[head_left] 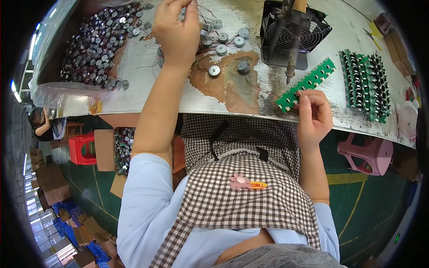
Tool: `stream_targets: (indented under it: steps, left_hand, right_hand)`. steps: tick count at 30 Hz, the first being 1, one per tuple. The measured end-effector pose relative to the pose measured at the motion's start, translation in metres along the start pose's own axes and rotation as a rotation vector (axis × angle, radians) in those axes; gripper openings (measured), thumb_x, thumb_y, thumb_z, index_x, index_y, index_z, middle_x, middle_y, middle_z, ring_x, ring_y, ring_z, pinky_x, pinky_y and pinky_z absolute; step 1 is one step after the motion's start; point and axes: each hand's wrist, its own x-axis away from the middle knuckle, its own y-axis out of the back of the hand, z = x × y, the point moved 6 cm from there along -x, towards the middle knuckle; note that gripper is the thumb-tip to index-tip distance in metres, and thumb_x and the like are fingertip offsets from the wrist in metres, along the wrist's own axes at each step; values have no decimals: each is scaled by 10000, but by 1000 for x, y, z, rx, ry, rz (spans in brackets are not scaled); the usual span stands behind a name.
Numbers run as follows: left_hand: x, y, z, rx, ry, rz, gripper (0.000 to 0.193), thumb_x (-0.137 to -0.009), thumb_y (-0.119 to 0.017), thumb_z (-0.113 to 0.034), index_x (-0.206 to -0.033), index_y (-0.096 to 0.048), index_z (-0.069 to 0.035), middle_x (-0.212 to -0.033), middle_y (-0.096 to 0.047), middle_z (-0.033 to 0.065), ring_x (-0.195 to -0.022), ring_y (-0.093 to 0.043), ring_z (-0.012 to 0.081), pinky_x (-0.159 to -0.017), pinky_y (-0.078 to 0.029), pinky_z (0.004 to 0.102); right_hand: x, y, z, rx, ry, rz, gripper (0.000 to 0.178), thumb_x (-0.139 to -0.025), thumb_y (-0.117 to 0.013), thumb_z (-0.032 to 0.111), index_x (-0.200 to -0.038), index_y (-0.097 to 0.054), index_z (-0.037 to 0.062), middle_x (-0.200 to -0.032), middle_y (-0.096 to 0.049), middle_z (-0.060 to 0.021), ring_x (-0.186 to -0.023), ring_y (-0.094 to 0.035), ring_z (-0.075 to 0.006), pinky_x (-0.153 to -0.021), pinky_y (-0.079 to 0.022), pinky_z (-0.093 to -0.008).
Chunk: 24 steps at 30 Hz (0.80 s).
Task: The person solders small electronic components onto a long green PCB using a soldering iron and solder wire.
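Note:
My right hand (315,117) pinches the lower part of a long green circuit board (308,84) between thumb and fingers, just above the table's near edge. A soldering iron (292,51) points down, its tip close to the board's upper edge. From a small round motor (243,67) left of the board, a thin red wire runs to the board's left end. My left hand (177,33) is raised at the top edge, fingers curled against the thumb; what they hold, if anything, is hidden. Several silver motors (221,49) with wires lie beside it, and one motor (214,70) sits nearer me.
A plastic-lined box (67,87) heaped with small motors (96,49) stands at left. Behind the iron is a black fan (290,33). Stacked circuit boards (365,85) lie at right, near a white round fan (407,119). Below are a red stool (82,148) and a pink stool (366,152).

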Motion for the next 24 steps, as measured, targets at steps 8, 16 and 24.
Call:
stream_targets:
  steps: [8,16,24]
  left_hand:
    - [-19,20,6,16,-13,-95,73,-830,-622,-4,-865,-639,58,-892,-664,113,-829,-613,182,-777,-477,274]
    - [-34,30,-4,298,62,-136,121,-949,-525,-83,-939,-599,12,-823,-638,49,-711,-576,92,-652,-461,216]
    - [55,10,-40,331,380,382,108,-910,-595,-114,-921,-643,-19,-834,-600,-6,-643,-484,54,-578,-389,184]
  right_hand:
    - [0,-3,2,27,45,25,60,-879,-584,-31,-834,-546,-41,-897,-612,-114,-684,-522,-80,-578,-424,-182]
    - [0,-4,2,65,45,27,69,-866,-591,-40,-819,-541,-37,-882,-616,-115,-661,-514,-81,-550,-409,-182]
    - [-3,-4,9,151,111,46,57,-836,-624,-47,-817,-571,-37,-891,-623,-131,-650,-540,-98,-548,-425,-193]
